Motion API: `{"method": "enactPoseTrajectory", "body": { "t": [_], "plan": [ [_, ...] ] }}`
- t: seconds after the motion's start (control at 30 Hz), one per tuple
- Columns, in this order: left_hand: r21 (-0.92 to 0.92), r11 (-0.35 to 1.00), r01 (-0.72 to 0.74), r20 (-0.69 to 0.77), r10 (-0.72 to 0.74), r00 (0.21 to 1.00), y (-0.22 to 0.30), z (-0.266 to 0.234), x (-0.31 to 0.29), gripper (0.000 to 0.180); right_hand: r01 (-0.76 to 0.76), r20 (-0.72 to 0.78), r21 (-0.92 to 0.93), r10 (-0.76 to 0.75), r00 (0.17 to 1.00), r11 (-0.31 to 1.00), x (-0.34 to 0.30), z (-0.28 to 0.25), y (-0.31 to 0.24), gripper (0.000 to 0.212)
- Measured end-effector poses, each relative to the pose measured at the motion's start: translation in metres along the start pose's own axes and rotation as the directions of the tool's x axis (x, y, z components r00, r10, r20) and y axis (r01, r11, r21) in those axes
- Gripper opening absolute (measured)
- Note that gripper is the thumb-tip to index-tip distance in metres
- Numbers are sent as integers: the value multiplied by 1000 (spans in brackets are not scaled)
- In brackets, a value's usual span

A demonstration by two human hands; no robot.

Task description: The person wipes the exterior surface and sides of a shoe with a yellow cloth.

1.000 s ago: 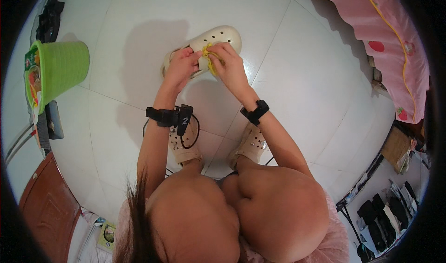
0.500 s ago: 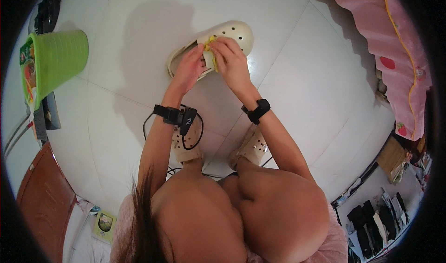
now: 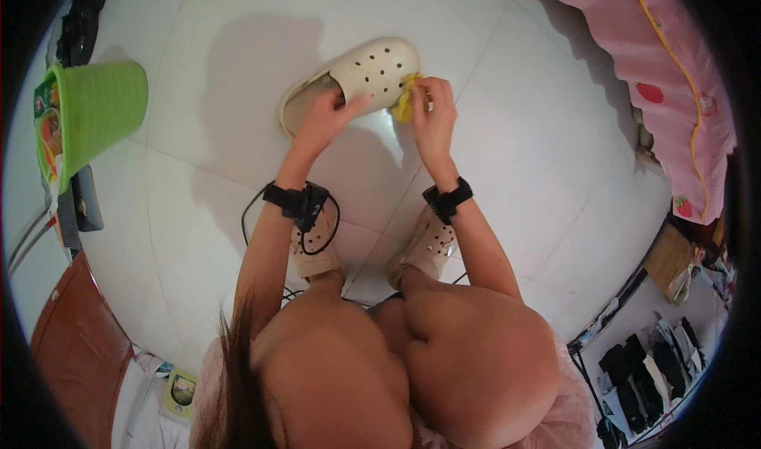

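Observation:
A cream clog (image 3: 376,64) with round holes lies on the floor in front of me, its toe pointing to the upper right. My left hand (image 3: 321,124) grips its near rim, the fingers reaching into the foot opening and the thumb along the outer side. Just off the toe, my right hand (image 3: 436,124) pinches a crumpled yellow piece (image 3: 404,104), which touches or nearly touches the clog's near side. Whether it is cloth or something else I cannot tell.
Cream clogs (image 3: 428,247) are on my feet, with a black cable near them. At left stands a green bin (image 3: 103,116). A pink curtain-like cloth (image 3: 658,61) hangs at right. Dark items (image 3: 642,370) sit lower right, and a brown board (image 3: 79,330) lower left.
My right hand has moved right with the yellow piece, from the clog's middle to beside its toe. My left hand has shifted slightly and its thumb now lies apart from the right hand.

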State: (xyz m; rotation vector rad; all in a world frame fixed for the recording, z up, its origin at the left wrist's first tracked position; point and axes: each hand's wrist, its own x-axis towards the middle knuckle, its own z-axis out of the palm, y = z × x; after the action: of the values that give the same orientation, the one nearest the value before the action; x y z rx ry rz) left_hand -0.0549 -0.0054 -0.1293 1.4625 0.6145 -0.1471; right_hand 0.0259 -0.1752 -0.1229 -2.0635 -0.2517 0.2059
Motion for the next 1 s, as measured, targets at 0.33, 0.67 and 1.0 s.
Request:
{"method": "enactPoseTrajectory", "body": {
  "t": [0.33,0.67,1.0],
  "plan": [
    [-583,800,144,56,-138,989,75,6,0,53,259,-72,37,-256,964,965,39,-28,-47,14],
    [-759,645,84,20,-107,994,78,21,-11,42,540,7,-98,-542,840,836,31,-17,-70,18],
    [-914,397,81,41,-108,993,81,17,-16,35,584,-7,-50,-585,811,810,27,-19,-93,15]
  ]
}}
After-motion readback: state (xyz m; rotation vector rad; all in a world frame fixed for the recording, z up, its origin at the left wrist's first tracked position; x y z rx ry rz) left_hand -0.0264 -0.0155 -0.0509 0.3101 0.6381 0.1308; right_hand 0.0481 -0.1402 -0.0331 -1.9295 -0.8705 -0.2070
